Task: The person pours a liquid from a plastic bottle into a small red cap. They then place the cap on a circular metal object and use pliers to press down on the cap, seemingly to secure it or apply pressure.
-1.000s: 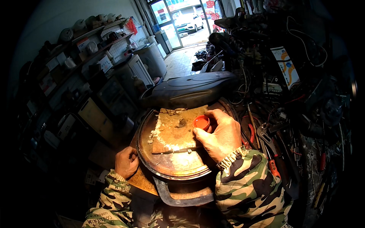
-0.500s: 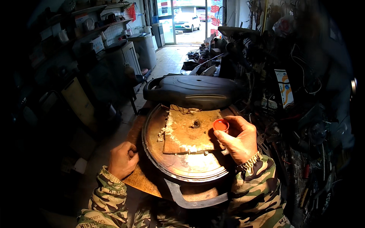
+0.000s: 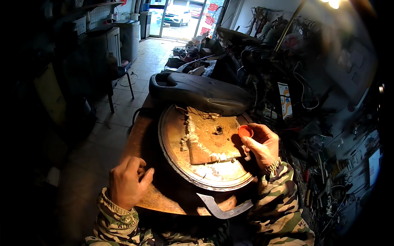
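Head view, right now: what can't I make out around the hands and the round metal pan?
Head view:
Red cap: underside, turned away, behind the fingers of the right hand.
Left hand: palm and anything in it, hidden by its own curled fingers.
Round metal pan: part of far rim, behind the black plastic cover.
Dark spot: too small to tell hole from stain.

Two bare hands (image 3: 130,182), one red cap (image 3: 246,131), one square slab (image 3: 213,141), one round pan (image 3: 221,174), one black plastic cover (image 3: 199,92) and, dimly, apparently one stool (image 3: 119,74) share the scene.
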Tool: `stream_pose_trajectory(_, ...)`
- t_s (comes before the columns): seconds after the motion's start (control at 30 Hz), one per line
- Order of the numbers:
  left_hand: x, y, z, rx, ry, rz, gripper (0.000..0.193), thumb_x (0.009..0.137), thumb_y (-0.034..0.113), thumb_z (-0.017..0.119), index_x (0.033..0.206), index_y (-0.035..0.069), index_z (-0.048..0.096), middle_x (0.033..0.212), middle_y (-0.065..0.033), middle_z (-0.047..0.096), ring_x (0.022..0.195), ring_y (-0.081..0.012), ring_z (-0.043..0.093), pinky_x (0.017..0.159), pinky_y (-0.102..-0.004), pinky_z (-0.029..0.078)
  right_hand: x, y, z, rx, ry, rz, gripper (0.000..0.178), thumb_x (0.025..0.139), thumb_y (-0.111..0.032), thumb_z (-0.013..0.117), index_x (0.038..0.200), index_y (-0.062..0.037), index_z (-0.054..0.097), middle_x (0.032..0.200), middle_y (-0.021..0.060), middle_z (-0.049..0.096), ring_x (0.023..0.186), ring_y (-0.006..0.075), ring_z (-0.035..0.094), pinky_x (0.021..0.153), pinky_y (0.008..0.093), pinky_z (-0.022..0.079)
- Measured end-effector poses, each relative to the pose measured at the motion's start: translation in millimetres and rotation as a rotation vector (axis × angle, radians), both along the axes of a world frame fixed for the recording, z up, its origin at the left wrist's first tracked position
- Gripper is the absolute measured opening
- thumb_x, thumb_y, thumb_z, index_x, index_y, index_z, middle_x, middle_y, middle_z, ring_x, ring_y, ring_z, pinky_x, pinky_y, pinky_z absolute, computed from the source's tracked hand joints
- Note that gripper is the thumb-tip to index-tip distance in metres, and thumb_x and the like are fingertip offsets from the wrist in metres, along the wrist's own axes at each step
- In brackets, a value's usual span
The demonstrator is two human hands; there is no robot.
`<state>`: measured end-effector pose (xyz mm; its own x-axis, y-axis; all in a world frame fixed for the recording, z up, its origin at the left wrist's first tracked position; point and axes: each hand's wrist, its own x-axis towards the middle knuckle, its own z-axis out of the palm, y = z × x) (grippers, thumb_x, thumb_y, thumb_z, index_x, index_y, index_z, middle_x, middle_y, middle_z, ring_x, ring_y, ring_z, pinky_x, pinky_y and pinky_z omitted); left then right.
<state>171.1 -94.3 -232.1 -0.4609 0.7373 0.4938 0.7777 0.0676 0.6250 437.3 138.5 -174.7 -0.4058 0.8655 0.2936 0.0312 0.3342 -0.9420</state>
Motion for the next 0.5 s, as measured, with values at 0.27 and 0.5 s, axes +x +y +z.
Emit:
stream_pose_trajectory(0.27,-6.8,-2.3,-5.4,0.035,-0.031,-0.058,0.023,0.078,0.006,0.082,0.088,-0.002,0.062,0.081,-0.0146,0.064,0.058,-0.0216,0.064,0.052,-0.0322,0.050,-0.3,-5.3,4.5,0.022,-0.031,-0.026,0.040,0.083,0.000,0.079,0.119,0.0080,0.064,0.103,0.0144,0.071,0.075,0.0115,0.065,0.061,0.0227,0.053)
stream_pose_trajectory(0.5,-5.5,-1.6,-4.8,0.015,-0.014,-0.025,0.023,0.077,0.004,0.081,0.088,-0.002,0.062,0.080,-0.0139,0.064,0.060,-0.0225,0.064,0.054,-0.0331,0.051,-2.8,-6.1,4.3,0.010,-0.007,-0.030,0.039,0.084,0.001,0.079,0.119,0.0084,0.064,0.104,0.0153,0.071,0.073,0.0117,0.066,0.060,0.0230,0.054)
